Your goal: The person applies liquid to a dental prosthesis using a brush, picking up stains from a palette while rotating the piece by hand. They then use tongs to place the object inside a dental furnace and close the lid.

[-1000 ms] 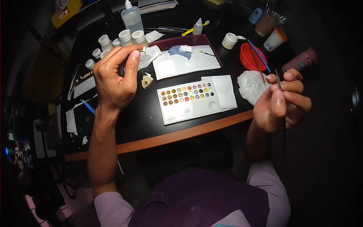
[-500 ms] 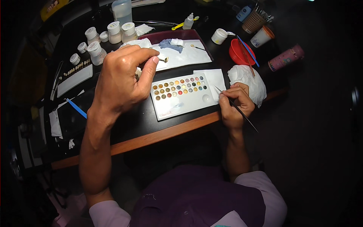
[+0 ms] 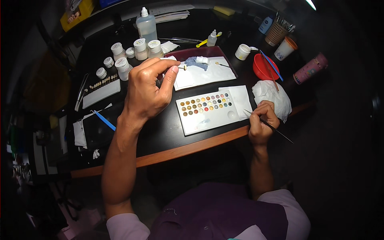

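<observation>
The right hand has dropped beside the white rectangular palette, grasping a slim dark-handled brush — bringing its tip near the palette's wells of coloured dabs. Off the palette's far-left corner, the left hand pinches a small cream piece. Beyond the palette's right, a tan woven holder contains slender tools.

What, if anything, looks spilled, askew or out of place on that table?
Nothing looks plainly spilled or broken. A small crumpled white scrap lies loose near the table's front edge, toward the left, like litter. A bluish-grey smear marks the bare part of the paint palette, perhaps just from mixing.
</observation>
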Demonstrator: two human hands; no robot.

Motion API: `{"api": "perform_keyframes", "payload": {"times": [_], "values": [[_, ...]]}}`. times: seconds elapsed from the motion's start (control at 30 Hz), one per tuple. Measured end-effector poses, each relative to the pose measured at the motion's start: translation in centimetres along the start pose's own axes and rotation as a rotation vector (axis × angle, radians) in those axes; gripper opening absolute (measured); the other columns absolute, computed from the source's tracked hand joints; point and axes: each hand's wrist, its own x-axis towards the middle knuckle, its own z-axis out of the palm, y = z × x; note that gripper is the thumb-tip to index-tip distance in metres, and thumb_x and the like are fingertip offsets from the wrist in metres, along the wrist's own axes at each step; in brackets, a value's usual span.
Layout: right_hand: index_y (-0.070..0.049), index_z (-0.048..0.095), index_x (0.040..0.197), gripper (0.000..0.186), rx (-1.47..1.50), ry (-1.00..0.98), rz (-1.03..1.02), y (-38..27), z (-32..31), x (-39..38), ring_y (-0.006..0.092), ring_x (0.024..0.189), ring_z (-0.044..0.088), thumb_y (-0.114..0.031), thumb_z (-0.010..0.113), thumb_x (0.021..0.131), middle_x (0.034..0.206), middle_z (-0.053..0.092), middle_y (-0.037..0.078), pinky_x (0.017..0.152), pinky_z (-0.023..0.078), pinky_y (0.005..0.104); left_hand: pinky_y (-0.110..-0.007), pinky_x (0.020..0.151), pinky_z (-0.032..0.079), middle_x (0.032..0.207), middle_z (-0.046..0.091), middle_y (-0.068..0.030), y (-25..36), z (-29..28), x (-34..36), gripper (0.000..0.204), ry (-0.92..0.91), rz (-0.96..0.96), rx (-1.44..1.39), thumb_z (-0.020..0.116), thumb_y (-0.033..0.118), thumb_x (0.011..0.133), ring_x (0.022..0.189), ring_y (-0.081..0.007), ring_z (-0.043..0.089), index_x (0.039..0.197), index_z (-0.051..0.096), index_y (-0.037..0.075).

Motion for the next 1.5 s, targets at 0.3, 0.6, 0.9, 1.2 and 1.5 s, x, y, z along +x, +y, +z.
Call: {"api": "perform_keyframes", "payload": {"times": [0.3, 0.6, 0.9, 1.2, 1.5], "values": [[-0.001, 0.053, 0.072, 0.01, -0.011, -0.023, -0.038, 0.0, -0.1, -0.4, 0.021, 0.088, 0.051, 0.008, 0.054, 0.074, 0.075, 0.054, 0.007, 0.087, 0.042, 0.0331, -0.023, 0.064, 0.041, 0.073, 0.062, -0.0033, 1.1, -0.9, -0.6, 0.038, -0.11, -0.228, -0.742, 0.047, 0.019, 0.105, 0.069, -0.0065, 0.051, 0.111, 0.074, -0.008], [-0.002, 0.053, 0.072, 0.009, -0.047, 0.0, -0.053, -0.3, 0.0, -0.5, 0.0257, 0.087, 0.053, 0.006, 0.054, 0.069, 0.071, 0.052, 0.008, 0.085, 0.045, 0.0366, -0.021, 0.061, 0.033, 0.071, 0.06, -0.0033, 0.9, -0.8, -0.5, 0.044, -0.128, -0.267, -0.879, 0.042, 0.021, 0.104, 0.065, -0.0043, 0.042, 0.111, 0.073, -0.009], [-0.002, 0.052, 0.073, 0.01, -0.049, -0.023, -0.062, -0.6, 0.1, -0.5, 0.0221, 0.087, 0.05, 0.008, 0.054, 0.072, 0.073, 0.052, 0.006, 0.087, 0.043, 0.0358, -0.022, 0.06, 0.034, 0.068, 0.06, -0.0033, 1.1, -0.8, -0.8, 0.043, -0.11, -0.225, -0.846, 0.045, 0.019, 0.102, 0.066, -0.0052, 0.047, 0.106, 0.075, -0.011], [-0.001, 0.054, 0.073, 0.01, -0.05, -0.011, -0.076, -0.4, 0.2, -0.5, 0.0239, 0.085, 0.052, 0.008, 0.054, 0.069, 0.074, 0.053, 0.008, 0.084, 0.045, 0.036, -0.024, 0.062, 0.04, 0.067, 0.06, -0.0066, 0.8, -0.6, -0.7, 0.042, -0.103, -0.166, -0.867, 0.045, 0.017, 0.1, 0.067, -0.0084, 0.05, 0.106, 0.075, -0.013], [0.001, 0.061, 0.084, 0.008, 0.28, 0.045, 0.258, -2.3, 1.6, -0.4, 0.0168, 0.089, 0.058, 0.007, 0.066, 0.082, 0.095, 0.059, 0.011, 0.084, 0.048, 0.0308, -0.022, 0.056, 0.033, 0.066, 0.056, -0.0024, 0.1, -0.7, -0.9, 0.044, -0.071, -0.191, -0.789, 0.042, 0.018, 0.1, 0.062, -0.0052, 0.045, 0.107, 0.075, -0.011]]}}
